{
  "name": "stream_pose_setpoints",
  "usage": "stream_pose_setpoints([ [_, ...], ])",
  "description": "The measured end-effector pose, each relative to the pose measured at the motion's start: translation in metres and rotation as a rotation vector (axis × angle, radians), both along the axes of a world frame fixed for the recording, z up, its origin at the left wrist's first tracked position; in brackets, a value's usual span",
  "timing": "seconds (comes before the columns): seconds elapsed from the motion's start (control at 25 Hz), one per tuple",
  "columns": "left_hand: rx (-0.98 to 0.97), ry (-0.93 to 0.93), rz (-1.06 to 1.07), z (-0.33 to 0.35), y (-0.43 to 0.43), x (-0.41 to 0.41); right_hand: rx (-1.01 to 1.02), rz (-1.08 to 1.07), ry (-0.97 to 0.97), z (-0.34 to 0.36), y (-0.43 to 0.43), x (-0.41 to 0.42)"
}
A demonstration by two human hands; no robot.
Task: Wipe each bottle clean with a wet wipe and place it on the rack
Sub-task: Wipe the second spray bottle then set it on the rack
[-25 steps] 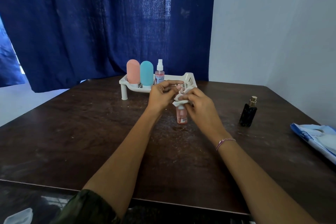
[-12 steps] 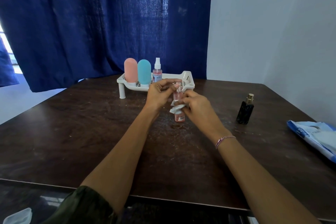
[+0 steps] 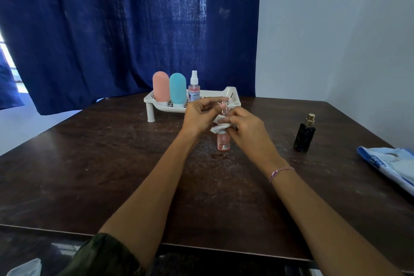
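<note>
Wiping upright bottle (image 3: 223, 144) just before rack (image 3: 233, 94): apparently pinching its top with left hand (image 3: 197, 117), clutching wipe (image 3: 219, 129) round neck with right hand (image 3: 247, 129).

We seem to be in a plain room of a home. A worn dark wooden desk (image 3: 112, 175) sits before a deep blue curtain (image 3: 100, 29) with window light showing through, beside bare pale walls (image 3: 336, 40). Toiletries agree: a pink bottle (image 3: 160, 86) and a blue bottle (image 3: 177, 88) in a white plastic rack (image 3: 233, 94), a black perfume bottle (image 3: 304, 136), and a pack of wipes (image 3: 389, 163).
</note>
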State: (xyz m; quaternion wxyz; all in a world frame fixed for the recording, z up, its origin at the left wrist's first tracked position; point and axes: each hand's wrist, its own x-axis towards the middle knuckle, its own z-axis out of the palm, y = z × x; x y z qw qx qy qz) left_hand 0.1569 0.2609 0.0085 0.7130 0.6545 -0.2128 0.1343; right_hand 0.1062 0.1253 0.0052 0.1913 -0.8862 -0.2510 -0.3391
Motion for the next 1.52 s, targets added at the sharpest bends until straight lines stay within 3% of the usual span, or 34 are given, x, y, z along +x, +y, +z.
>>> stream_pose_setpoints([
  [0.36, -0.101, 0.127, 0.047, -0.006, 0.000, 0.003, -0.235, -0.002, 0.272, -0.005, -0.004, -0.005],
  [0.6, -0.053, 0.041, 0.010, -0.009, -0.005, 0.005, 0.082, -0.033, 0.016, -0.002, -0.004, -0.004],
  [0.72, -0.017, 0.008, 0.026, -0.010, -0.006, 0.006, 0.143, -0.012, 0.010, -0.002, -0.006, -0.001],
  [1.16, -0.070, 0.105, 0.057, -0.008, -0.006, 0.004, -0.174, -0.030, 0.507, 0.002, -0.012, -0.005],
  [1.28, -0.059, 0.081, 0.040, -0.008, -0.006, 0.003, -0.160, -0.027, 0.417, 0.005, -0.011, -0.005],
  [1.52, 0.008, -0.052, -0.022, -0.005, -0.009, 0.001, 0.068, -0.006, 0.075, 0.008, -0.011, -0.005],
])
